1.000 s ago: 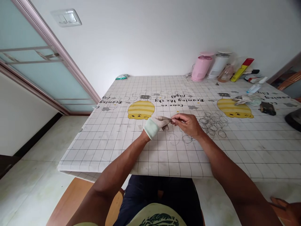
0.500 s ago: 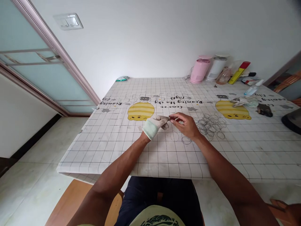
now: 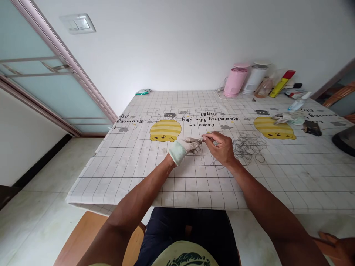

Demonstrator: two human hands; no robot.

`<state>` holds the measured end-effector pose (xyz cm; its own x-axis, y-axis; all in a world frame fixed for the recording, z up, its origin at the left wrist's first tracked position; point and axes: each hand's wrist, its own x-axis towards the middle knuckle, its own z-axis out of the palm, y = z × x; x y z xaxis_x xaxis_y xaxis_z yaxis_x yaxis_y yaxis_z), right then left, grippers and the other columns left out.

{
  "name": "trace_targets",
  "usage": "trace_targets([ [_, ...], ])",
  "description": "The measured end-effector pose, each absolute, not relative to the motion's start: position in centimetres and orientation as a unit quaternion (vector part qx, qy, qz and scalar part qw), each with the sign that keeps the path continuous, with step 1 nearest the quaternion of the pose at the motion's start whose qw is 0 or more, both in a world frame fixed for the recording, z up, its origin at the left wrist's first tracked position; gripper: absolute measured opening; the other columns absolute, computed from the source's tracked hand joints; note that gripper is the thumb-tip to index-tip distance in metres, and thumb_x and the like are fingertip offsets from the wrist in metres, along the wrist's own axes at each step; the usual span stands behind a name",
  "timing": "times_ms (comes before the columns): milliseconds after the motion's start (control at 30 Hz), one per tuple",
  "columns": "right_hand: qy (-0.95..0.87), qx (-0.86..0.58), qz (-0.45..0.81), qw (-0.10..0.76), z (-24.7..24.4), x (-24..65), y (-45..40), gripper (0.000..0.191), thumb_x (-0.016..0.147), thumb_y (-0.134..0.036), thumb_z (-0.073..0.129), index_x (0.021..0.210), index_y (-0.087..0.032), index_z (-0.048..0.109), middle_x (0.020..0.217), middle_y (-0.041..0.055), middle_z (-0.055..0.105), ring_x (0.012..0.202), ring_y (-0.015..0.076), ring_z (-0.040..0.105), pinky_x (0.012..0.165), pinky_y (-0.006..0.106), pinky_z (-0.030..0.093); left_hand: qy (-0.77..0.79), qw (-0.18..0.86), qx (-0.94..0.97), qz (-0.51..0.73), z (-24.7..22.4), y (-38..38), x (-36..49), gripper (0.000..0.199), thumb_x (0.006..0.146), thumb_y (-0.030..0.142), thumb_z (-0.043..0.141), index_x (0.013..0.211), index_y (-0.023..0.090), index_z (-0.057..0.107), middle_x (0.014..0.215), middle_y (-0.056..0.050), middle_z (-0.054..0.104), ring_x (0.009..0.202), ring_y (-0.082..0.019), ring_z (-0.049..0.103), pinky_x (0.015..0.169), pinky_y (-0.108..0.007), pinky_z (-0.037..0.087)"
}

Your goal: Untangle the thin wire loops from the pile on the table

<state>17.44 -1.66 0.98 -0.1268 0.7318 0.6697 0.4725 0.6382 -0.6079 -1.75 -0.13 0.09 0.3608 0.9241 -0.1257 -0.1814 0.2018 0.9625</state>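
Note:
My left hand, in a whitish work glove with a pale green cuff, is closed in a pinch above the tablecloth. Something very thin is at its fingertips, too small to make out. My bare right hand faces it, thumb and forefinger pinched together close to the gloved fingertips. Whatever sits in that pinch is too fine to name. Just right of my right hand lies a tangled heap of thin dark wire loops. One separate wire loop rests below the right wrist, partly hidden by it.
A checked tablecloth covers the table. At the back right stand a pink cylindrical device, a white one, a spray bottle and a yellow-red can. Another glove and a dark object lie to the right.
My right hand has drawn its fingers into a tighter pinch, turning slightly at the wrist. My left hand stays almost in place. The view has shifted slightly.

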Motion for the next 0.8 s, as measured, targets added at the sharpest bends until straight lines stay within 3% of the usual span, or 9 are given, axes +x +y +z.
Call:
trace_targets([
  [167, -0.713, -0.406, 0.305, 0.483, 1.8, 17.5, -1.7, 0.022, 0.099, -0.041, 0.067, 0.113, -0.027, 0.077, 0.109, 0.0051, 0.078, 0.1, 0.0242, 0.073, 0.087, 0.04, 0.059, 0.396, 0.657, 0.491, 0.413, -0.8, 0.2, -1.7, 0.026, 0.081, 0.03, 0.081, 0.095, 0.008, 0.077, 0.076, -0.007, 0.072, 0.068, -0.013, 0.065, 0.068, -0.029, 0.054],
  [333, -0.691, -0.392, 0.365, 0.486, 1.3, 17.5, -1.0, 0.019, 0.093, -0.044, 0.075, 0.099, -0.027, 0.081, 0.096, 0.0038, 0.077, 0.092, 0.023, 0.071, 0.084, 0.038, 0.058, 0.44, 0.598, 0.548, 0.385, -1.5, 0.7, -1.1, 0.02, 0.085, 0.03, 0.074, 0.093, 0.012, 0.079, 0.075, -0.005, 0.073, 0.067, -0.013, 0.065, 0.068, -0.027, 0.054],
  [433, -0.669, -0.397, 0.402, 0.483, 0.8, 17.4, -0.9, 0.02, 0.092, -0.045, 0.076, 0.101, -0.027, 0.081, 0.099, 0.0044, 0.077, 0.093, 0.0233, 0.071, 0.084, 0.038, 0.058, 0.474, 0.552, 0.575, 0.375, -1.4, 0.7, -0.8, 0.02, 0.087, 0.033, 0.068, 0.087, 0.016, 0.078, 0.074, -0.004, 0.074, 0.067, -0.012, 0.065, 0.069, -0.026, 0.054],
  [667, -0.705, -0.413, 0.3, 0.492, 0.7, 16.4, -1.2, 0.013, 0.092, -0.039, 0.076, 0.094, -0.026, 0.078, 0.092, 0.0033, 0.075, 0.087, 0.0214, 0.069, 0.082, 0.038, 0.056, 0.553, 0.395, 0.651, 0.338, -0.5, -0.2, -0.9, 0.032, 0.091, 0.04, 0.059, 0.069, 0.021, 0.073, 0.068, 0.001, 0.072, 0.065, -0.013, 0.062, 0.064, -0.025, 0.045],
  [800, -0.704, -0.416, 0.263, 0.512, 0.8, 15.6, -1.6, 0.015, 0.093, -0.038, 0.073, 0.086, -0.025, 0.077, 0.083, 0.0029, 0.07, 0.078, 0.0196, 0.063, 0.074, 0.036, 0.053, 0.57, 0.371, 0.658, 0.325, -0.2, -0.4, -0.6, 0.03, 0.092, 0.039, 0.059, 0.072, 0.022, 0.073, 0.069, 0.002, 0.072, 0.069, -0.014, 0.063, 0.068, -0.026, 0.045],
])
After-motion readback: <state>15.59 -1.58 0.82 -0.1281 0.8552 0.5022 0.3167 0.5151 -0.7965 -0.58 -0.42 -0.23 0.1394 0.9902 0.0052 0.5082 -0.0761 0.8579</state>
